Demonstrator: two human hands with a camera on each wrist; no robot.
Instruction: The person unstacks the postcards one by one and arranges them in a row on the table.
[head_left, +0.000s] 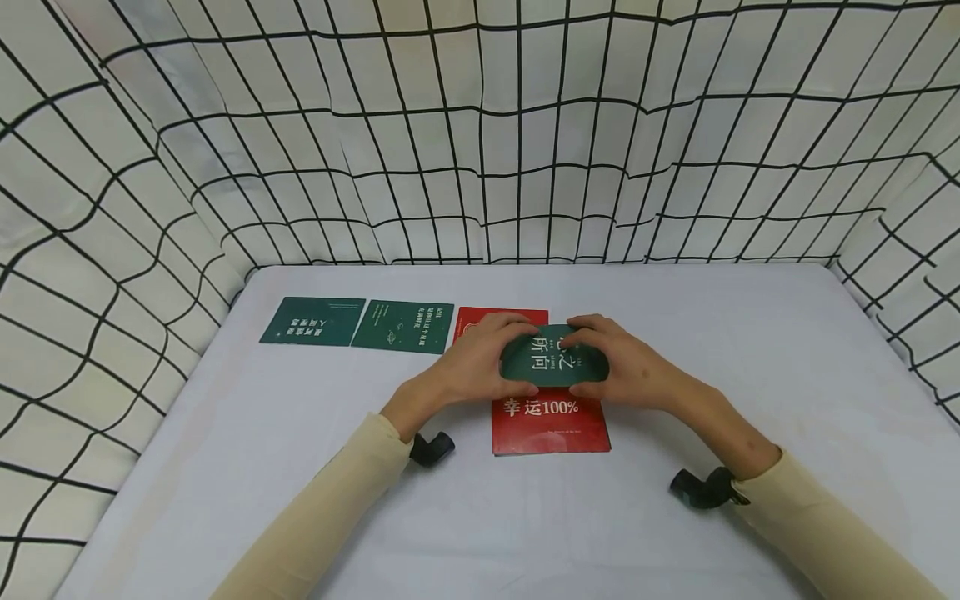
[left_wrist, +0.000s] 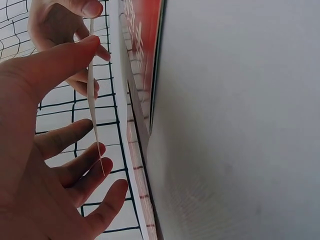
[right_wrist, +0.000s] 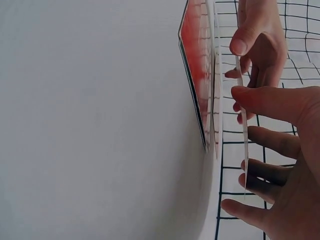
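Thin dark green paper card (head_left: 555, 368): just right of centre, above glossy red paper cards (head_left: 551, 432)
Left hand (head_left: 476, 360): thumb and fingers pinching its left end
Right hand (head_left: 636, 364): likewise pinching its right

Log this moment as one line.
left hand: holds green card, left end; right hand: holds right end; green card: raised above red-topped card stack; far row: two green cards, one red card

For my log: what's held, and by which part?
A green card, by its near and far edges: left grip at left end, right grip at right.
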